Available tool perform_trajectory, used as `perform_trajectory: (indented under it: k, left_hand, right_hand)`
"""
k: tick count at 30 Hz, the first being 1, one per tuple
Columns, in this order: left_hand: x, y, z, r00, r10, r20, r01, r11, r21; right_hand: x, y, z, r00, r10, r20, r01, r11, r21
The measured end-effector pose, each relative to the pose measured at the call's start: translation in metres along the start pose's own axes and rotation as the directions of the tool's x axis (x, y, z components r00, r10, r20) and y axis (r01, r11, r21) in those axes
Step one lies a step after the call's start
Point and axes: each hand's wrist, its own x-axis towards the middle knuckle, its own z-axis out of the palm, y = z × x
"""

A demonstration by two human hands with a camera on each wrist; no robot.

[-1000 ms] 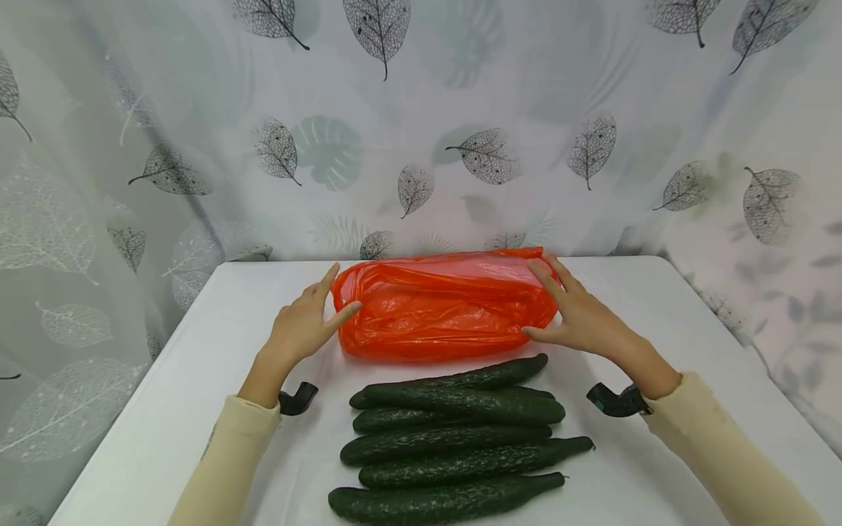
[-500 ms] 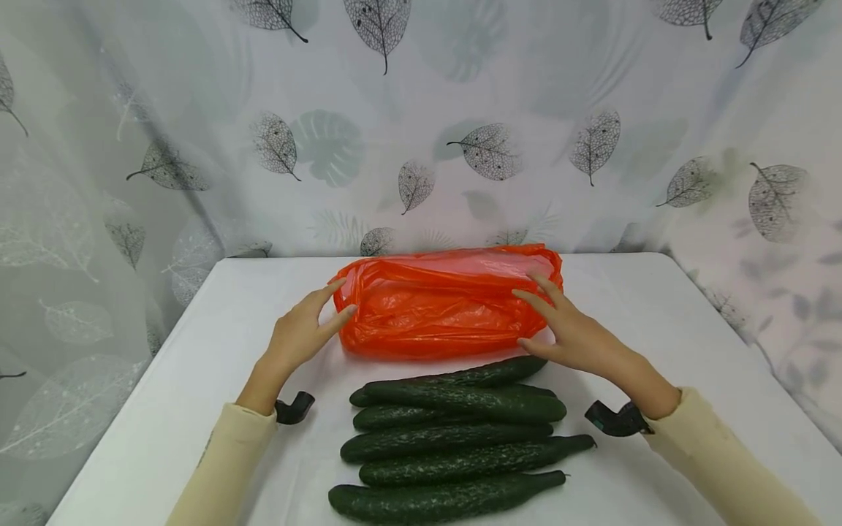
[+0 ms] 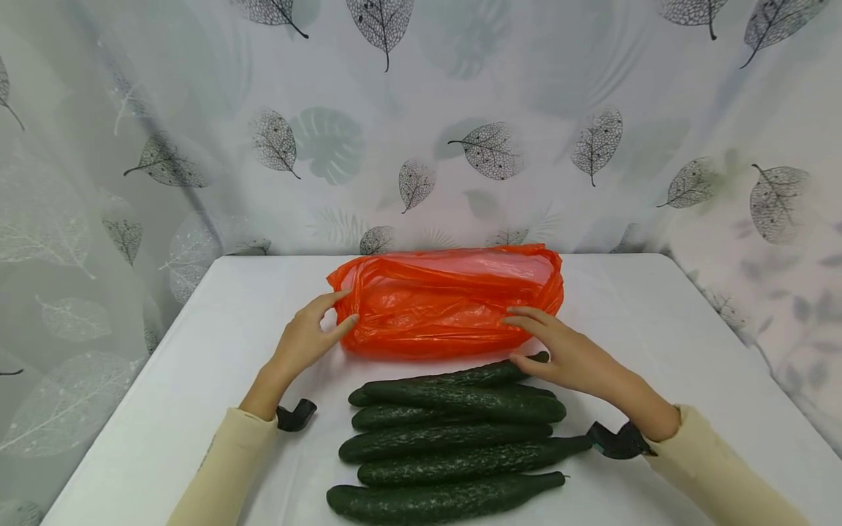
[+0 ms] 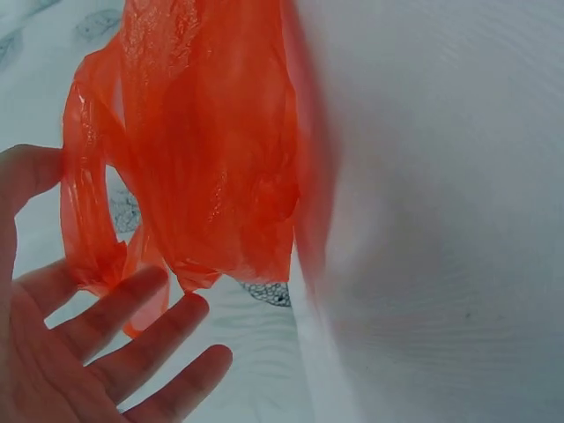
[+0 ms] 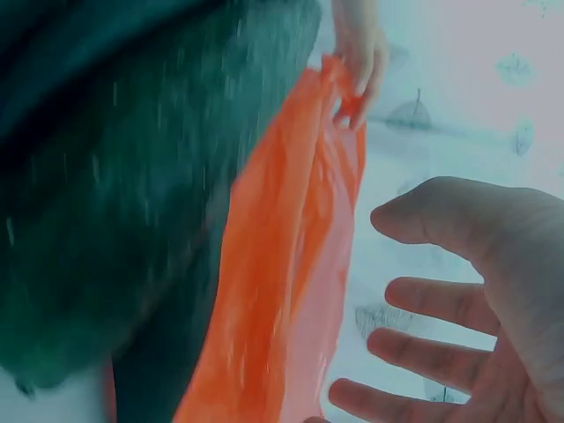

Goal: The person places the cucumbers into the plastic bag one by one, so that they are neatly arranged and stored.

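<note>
An orange-red plastic bag (image 3: pixel 434 310) lies on the table, its opening toward me. My left hand (image 3: pixel 307 334) is at its left end, thumb and fingers spread, fingertips touching the bag's handle loop (image 4: pixel 84 194) in the left wrist view. My right hand (image 3: pixel 569 351) is in front of the bag's right end with fingers loosely spread and nothing held. Its thumb overlaps the tip of the top cucumber (image 3: pixel 473 375). Several dark green cucumbers (image 3: pixel 454 442) lie side by side in front of the bag, some stacked on others.
The table (image 3: pixel 177 409) has a white cover. Leaf-printed curtains (image 3: pixel 421 109) hang behind it and at both sides. Black wrist mounts (image 3: pixel 618 440) stick out from the cuffs over the table.
My right hand has come off the bag's right end, moving toward me and the cucumbers. My left hand has dropped slightly toward me, and the bag's left corner shows more.
</note>
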Motion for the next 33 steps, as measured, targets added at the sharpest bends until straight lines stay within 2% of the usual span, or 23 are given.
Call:
perform_trajectory:
  k: [10,18,28,33]
  left_hand:
    - [0.0,-0.004,-0.001,0.998,0.056,-0.03,-0.056,0.998,-0.014]
    - [-0.001,-0.003,0.0,0.999,0.054,-0.001,-0.054,0.999,-0.005]
    - [-0.002,-0.002,-0.002,0.999,0.046,0.015,-0.046,0.999,0.015]
    - [-0.002,-0.003,0.0,0.999,0.051,0.015,-0.051,0.998,0.024]
  right_hand:
    - [-0.007,-0.018,0.011,0.992,-0.085,0.089,0.074,0.991,0.114]
    - [-0.006,-0.023,0.02,0.983,-0.145,0.113,0.121,0.973,0.198]
    - [-0.011,-0.032,0.028,0.969,-0.152,0.194,0.103,0.964,0.244]
    - [-0.012,-0.034,0.035,0.966,-0.151,0.209,0.107,0.972,0.21]
